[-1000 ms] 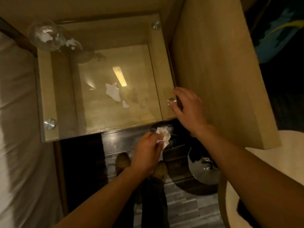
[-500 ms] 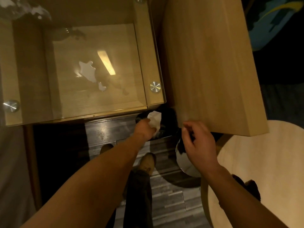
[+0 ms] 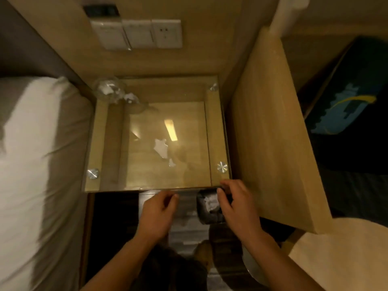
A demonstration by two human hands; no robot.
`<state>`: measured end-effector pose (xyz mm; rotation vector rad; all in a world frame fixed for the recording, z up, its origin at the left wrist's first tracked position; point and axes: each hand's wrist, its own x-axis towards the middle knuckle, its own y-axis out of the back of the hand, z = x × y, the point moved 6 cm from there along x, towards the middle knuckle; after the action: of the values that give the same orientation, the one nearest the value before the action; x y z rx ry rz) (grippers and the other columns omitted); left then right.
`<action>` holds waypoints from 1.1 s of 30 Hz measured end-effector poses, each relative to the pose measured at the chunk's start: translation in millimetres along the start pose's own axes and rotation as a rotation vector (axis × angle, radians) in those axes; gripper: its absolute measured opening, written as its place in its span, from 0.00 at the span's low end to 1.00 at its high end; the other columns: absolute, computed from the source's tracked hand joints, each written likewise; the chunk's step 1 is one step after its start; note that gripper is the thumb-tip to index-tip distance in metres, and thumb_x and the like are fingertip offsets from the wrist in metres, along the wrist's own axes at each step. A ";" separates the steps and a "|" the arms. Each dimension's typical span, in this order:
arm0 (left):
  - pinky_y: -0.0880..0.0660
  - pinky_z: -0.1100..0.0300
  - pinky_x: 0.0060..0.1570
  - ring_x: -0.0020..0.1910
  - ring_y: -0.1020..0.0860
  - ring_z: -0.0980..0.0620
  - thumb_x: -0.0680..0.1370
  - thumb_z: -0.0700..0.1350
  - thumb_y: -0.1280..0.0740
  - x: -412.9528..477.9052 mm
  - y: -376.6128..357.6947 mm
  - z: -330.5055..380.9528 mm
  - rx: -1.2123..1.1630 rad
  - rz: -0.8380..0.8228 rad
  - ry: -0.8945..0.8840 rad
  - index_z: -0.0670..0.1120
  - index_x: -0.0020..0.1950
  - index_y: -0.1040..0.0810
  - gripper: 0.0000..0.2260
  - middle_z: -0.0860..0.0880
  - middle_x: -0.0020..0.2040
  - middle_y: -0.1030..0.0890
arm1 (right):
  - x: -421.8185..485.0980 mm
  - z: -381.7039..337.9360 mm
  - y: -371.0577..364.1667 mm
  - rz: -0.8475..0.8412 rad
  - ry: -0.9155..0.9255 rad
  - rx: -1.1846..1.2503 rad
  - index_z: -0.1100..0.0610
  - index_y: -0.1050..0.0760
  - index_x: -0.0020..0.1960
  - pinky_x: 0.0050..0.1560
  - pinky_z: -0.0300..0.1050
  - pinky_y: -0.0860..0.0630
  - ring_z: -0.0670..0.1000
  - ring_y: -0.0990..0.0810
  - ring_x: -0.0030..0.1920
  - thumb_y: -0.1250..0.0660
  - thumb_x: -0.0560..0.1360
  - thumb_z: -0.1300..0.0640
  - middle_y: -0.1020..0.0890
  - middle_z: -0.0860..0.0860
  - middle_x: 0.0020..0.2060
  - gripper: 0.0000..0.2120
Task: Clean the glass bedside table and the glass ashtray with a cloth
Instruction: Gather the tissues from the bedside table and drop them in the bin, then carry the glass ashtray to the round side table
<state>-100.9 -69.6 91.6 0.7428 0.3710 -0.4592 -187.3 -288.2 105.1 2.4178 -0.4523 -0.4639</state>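
Observation:
The glass bedside table [image 3: 218, 143] has a clear square top with metal studs at its corners. The glass ashtray [image 3: 109, 89] stands on its back left corner with white scraps inside. White patches [image 3: 161, 149] show in the middle of the glass. Below the table's front edge, my left hand [image 3: 158, 215] hovers with loosely curled fingers and nothing in it. My right hand [image 3: 238, 206] grips the right side of a small black bin [image 3: 204, 215], in which a crumpled white tissue [image 3: 211, 203] lies. No cloth is visible in either hand.
A bed with a white sheet [image 3: 31, 164] borders the table on the left. A tall wooden panel [image 3: 268, 133] stands close on the right. Wall switches [image 3: 136, 34] are behind. A round wooden table [image 3: 340, 259] and a chrome base [image 3: 252, 269] sit at the lower right.
My left hand has let go of the white tissue, which now lies in the black bin. My right hand has moved onto the bin. The view has tilted up to show the whole table.

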 end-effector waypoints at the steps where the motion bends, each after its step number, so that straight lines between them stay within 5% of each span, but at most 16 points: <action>1: 0.28 0.63 0.39 0.39 0.20 0.59 0.82 0.48 0.32 -1.2 28.6 6.2 0.000 0.059 -0.011 0.53 0.42 0.20 0.08 0.55 0.37 0.18 | 10.0 -16.8 -2.6 -0.016 0.009 0.001 0.50 0.24 0.63 0.54 0.45 0.20 0.43 0.22 0.55 0.36 0.82 0.52 0.23 0.43 0.55 0.11; 7: 0.30 0.57 0.38 0.39 0.21 0.54 0.82 0.49 0.34 39.4 173.8 17.4 0.075 0.348 -0.029 0.51 0.45 0.20 0.07 0.54 0.38 0.19 | 91.9 -112.1 -35.3 -0.086 0.056 -0.024 0.50 0.25 0.65 0.52 0.43 0.21 0.44 0.21 0.53 0.36 0.81 0.49 0.22 0.43 0.55 0.13; 12: 0.33 0.56 0.38 0.42 0.23 0.53 0.82 0.53 0.37 120.3 243.3 5.2 0.209 0.429 -0.041 0.49 0.53 0.19 0.10 0.51 0.46 0.19 | 175.1 -175.5 -79.9 -0.113 0.036 -0.005 0.53 0.23 0.65 0.51 0.46 0.20 0.45 0.21 0.48 0.35 0.81 0.49 0.20 0.47 0.53 0.15; 19: 0.31 0.56 0.42 0.49 0.20 0.45 0.83 0.55 0.39 228.0 276.5 -18.0 0.246 0.348 -0.058 0.45 0.62 0.21 0.16 0.45 0.53 0.17 | 272.7 -229.3 -152.1 -0.154 -0.015 -0.033 0.58 0.22 0.64 0.56 0.53 0.22 0.54 0.19 0.54 0.35 0.80 0.52 0.18 0.53 0.53 0.16; 26: 0.31 0.54 0.41 0.49 0.19 0.41 0.84 0.53 0.38 313.8 279.1 -44.8 0.241 0.227 -0.053 0.42 0.57 0.24 0.14 0.41 0.50 0.18 | 353.8 -242.3 -206.4 -0.151 -0.071 -0.030 0.58 0.20 0.56 0.47 0.47 0.23 0.56 0.18 0.48 0.36 0.79 0.57 0.18 0.52 0.44 0.09; 33: 0.26 0.52 0.42 0.45 0.20 0.43 0.85 0.54 0.39 365.7 276.4 -57.1 0.199 0.184 -0.007 0.41 0.55 0.23 0.17 0.41 0.49 0.17 | 404.2 -247.2 -238.4 -0.150 -0.101 -0.051 0.58 0.18 0.53 0.45 0.41 0.28 0.52 0.19 0.45 0.34 0.79 0.58 0.16 0.53 0.44 0.08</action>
<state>340.6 52.8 32.8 0.9592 0.2491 -0.3278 323.2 -155.3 49.7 2.3962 -0.2989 -0.6566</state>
